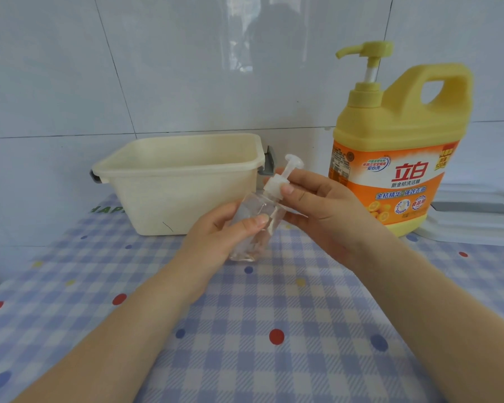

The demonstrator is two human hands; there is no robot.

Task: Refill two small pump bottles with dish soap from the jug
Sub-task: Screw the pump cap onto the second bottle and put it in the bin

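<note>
A small clear pump bottle (258, 210) with a white pump top (285, 173) is held tilted above the checked tablecloth. My left hand (218, 231) grips its body from the left. My right hand (317, 205) pinches the white collar of the pump with thumb and fingers. A little clear liquid sits at the bottle's bottom. The big yellow dish soap jug (396, 146) with a yellow pump stands upright at the right, behind my right hand. No second small bottle shows in view.
A cream plastic tub (184, 181) with grey side clips stands at the back left against the tiled wall. A white flat lid or tray (477, 216) lies right of the jug. The blue checked tablecloth (245, 330) covers the table.
</note>
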